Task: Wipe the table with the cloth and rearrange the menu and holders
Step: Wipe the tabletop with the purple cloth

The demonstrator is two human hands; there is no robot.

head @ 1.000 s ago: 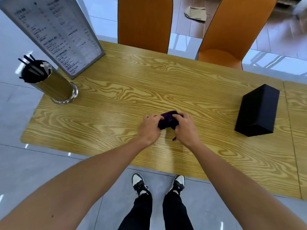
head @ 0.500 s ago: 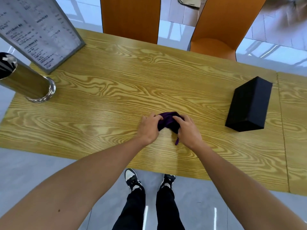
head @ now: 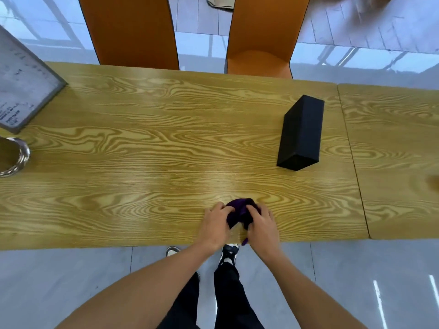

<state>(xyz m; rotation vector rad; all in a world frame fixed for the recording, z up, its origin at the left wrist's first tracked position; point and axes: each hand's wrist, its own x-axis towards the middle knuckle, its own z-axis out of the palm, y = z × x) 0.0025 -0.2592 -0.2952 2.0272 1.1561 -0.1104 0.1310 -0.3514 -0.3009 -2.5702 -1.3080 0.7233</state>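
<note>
A bunched purple cloth (head: pixel 239 210) lies near the front edge of the wooden table (head: pixel 152 148). My left hand (head: pixel 215 225) grips its left side and my right hand (head: pixel 261 227) grips its right side, fingers curled into the fabric. A grey-framed menu stand (head: pixel 22 91) is at the far left, cut off by the frame. Just below it shows the steel base of a gold cylindrical holder (head: pixel 11 155). A black box holder (head: pixel 301 132) lies on its side to the right.
Two orange chairs (head: pixel 133 29) stand behind the table's far edge. A second table (head: pixel 399 162) butts against the right end. My feet show on the grey tiled floor below the front edge.
Both hands with the cloth have drawn back toward the table's front edge. The view has shifted right, pushing the menu and gold holder to the left border.
</note>
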